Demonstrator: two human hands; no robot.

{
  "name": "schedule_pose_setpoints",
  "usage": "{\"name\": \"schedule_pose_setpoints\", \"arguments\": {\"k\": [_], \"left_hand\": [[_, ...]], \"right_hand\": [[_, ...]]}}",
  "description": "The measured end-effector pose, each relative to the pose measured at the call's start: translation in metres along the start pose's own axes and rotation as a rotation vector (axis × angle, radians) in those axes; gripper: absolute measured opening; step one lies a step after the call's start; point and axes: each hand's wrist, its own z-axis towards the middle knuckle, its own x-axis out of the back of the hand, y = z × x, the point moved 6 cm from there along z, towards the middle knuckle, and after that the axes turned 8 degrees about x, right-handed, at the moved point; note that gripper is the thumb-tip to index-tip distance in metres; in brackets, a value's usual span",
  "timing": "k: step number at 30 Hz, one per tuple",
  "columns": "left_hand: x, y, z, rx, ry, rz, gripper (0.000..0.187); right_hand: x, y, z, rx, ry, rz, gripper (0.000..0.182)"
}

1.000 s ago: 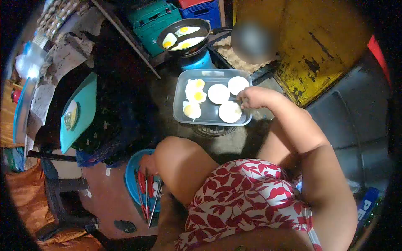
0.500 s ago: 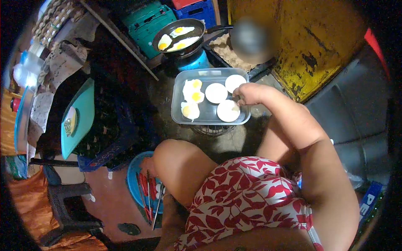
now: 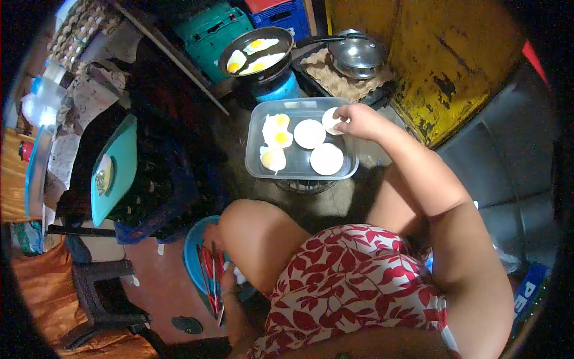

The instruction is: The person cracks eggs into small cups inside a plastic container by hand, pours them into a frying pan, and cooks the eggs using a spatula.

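Fingers and thumb of my right hand (image 3: 362, 122) pinch the edge of the upper-right white round piece (image 3: 330, 121). It lies in a clear plastic container (image 3: 254, 161), beside two more white round pieces (image 3: 309, 134) and several fried eggs (image 3: 273, 158) on the left. My left hand (image 3: 228, 282) is low beside my knee, at the rim of a blue basin (image 3: 191, 257) with red-handled tongs (image 3: 207, 263). A small white thing (image 3: 238, 274) is next to that hand, whose fingers are too small and dark to make out.
A frying pan (image 3: 239, 45) with fried eggs sits on a blue burner (image 3: 278, 88) behind the container. A metal pot or lid (image 3: 357, 57) rests on an egg tray (image 3: 326, 70). At the left are a teal lid (image 3: 122, 173) and a dark stool (image 3: 110, 287).
My right hand has moved up from between the right-hand round pieces onto the upper one. My left hand has shifted slightly toward the tongs. The blurred patch over the pot has gone.
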Motion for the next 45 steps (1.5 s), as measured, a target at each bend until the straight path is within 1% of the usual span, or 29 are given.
{"name": "schedule_pose_setpoints", "arguments": {"k": [1,3,5,6,7,8,10,11,13,14,15,17,19,21,22,23,24,25,27,28,29,30,31,33,35,37,40,42,45], "left_hand": [[0.014,0.008,0.0,-0.005,-0.049,-0.215,0.048],[0.049,0.047,-0.008,0.247,-0.154,-0.984,0.045],[0.096,0.126,-0.001,-0.198,-0.563,-1.204,0.042],[0.111,0.175,-0.017,-0.28,-0.483,-1.189,0.041],[0.126,0.223,-0.033,-0.358,-0.399,-1.171,0.04],[0.127,0.275,-0.056,-0.276,-0.044,-1.032,0.039],[0.102,0.363,-0.061,-0.445,-0.207,-0.869,0.038],[0.084,0.397,-0.052,-0.463,-0.411,-0.689,0.035],[0.036,0.465,-0.079,-0.476,-0.55,-0.63,0.035],[0.018,0.481,-0.07,-0.47,-0.634,-0.448,0.04],[-0.007,0.494,-0.056,-0.46,-0.69,-0.515,0.039],[-0.031,0.519,-0.073,-0.49,-0.751,-0.462,0.048],[-0.055,0.523,-0.074,-0.364,-0.836,-0.478,0.059],[-0.074,0.521,-0.064,-0.357,-0.917,-0.544,0.064],[-0.08,0.515,-0.053,-0.289,-0.926,-0.658,0.061],[-0.085,0.507,-0.04,-0.216,-0.93,-0.771,0.058],[-0.085,0.508,-0.034,-0.214,-0.969,-0.834,0.034],[-0.091,0.506,-0.032,-0.205,-0.972,-0.83,0.034],[-0.084,0.515,-0.03,-0.409,-0.675,-0.776,0.027],[-0.082,0.521,-0.037,-0.495,-0.646,-0.738,0.041],[-0.09,0.522,-0.037,-0.496,-0.652,-0.734,0.041],[-0.082,0.532,-0.045,-0.812,-0.34,-0.556,0.044],[-0.079,0.538,-0.062,-1.101,-0.016,-0.359,0.047],[-0.088,0.54,-0.073,-1.113,-0.108,-0.496,0.043],[-0.083,0.547,-0.105,-1.505,0.156,-0.306,0.045],[-0.09,0.545,-0.102,-1.555,0.219,-0.214,0.049],[-0.094,0.546,-0.102,-1.572,0.2,-0.123,0.049],[-0.079,0.545,-0.106,-1.559,0.347,-0.229,0.047],[-0.094,0.542,-0.096,-1.562,0.248,-0.108,0.049]], "right_hand": [[0.002,-0.005,0.001,0.086,0.082,0.103,0.039],[0.01,-0.034,-0.004,0.3,0.163,0.321,0.039],[0.009,-0.079,-0.011,0.462,0.093,0.451,0.048],[0.006,-0.1,-0.014,0.635,0.106,0.447,0.055],[0.011,-0.126,-0.024,0.661,0.07,0.501,0.062],[0.008,-0.141,-0.027,0.793,0.168,0.462,0.069],[0.018,-0.168,-0.04,0.876,0.205,0.432,0.08],[0.016,-0.173,-0.041,0.96,0.286,0.359,0.083],[0.019,-0.172,-0.043,1.004,0.344,0.318,0.083],[0.016,-0.158,-0.036,0.851,0.305,0.474,0.081],[0.012,-0.14,-0.028,0.69,0.267,0.624,0.079],[0.01,-0.105,-0.02,0.611,0.294,0.708,0.07],[0.01,-0.078,-0.018,0.517,0.307,0.82,0.061],[0.004,-0.049,-0.017,0.396,0.397,0.865,0.054],[0.003,-0.037,-0.019,0.281,0.485,0.911,0.046],[-0.002,-0.023,-0.018,0.127,0.501,1.165,0.036],[-0.003,-0.018,-0.016,0.098,0.482,1.358,0.035],[-0.004,-0.015,-0.016,0.072,0.462,1.548,0.034],[-0.007,-0.006,-0.019,0.004,0.453,1.688,0.027],[-0.017,0.001,-0.016,-0.052,0.354,1.806,0.021],[-0.026,0.005,-0.014,-0.11,0.252,1.921,0.017],[-0.033,0.008,-0.014,-0.246,0.271,1.906,0.022],[-0.037,0.011,-0.013,-0.254,0.279,1.909,0.022],[-0.043,0.008,-0.008,-0.254,0.195,2.034,0.029],[-0.042,-0.001,-0.007,-0.285,0.236,2.072,0.034],[-0.038,-0.011,-0.011,-0.4,0.294,2.054,0.033],[-0.05,0.005,-0.009,-0.382,0.195,1.978,0.033],[-0.053,0.009,-0.009,-0.39,0.157,1.924,0.033],[-0.051,0.001,-0.009,-0.458,0.194,1.928,0.03]]}}
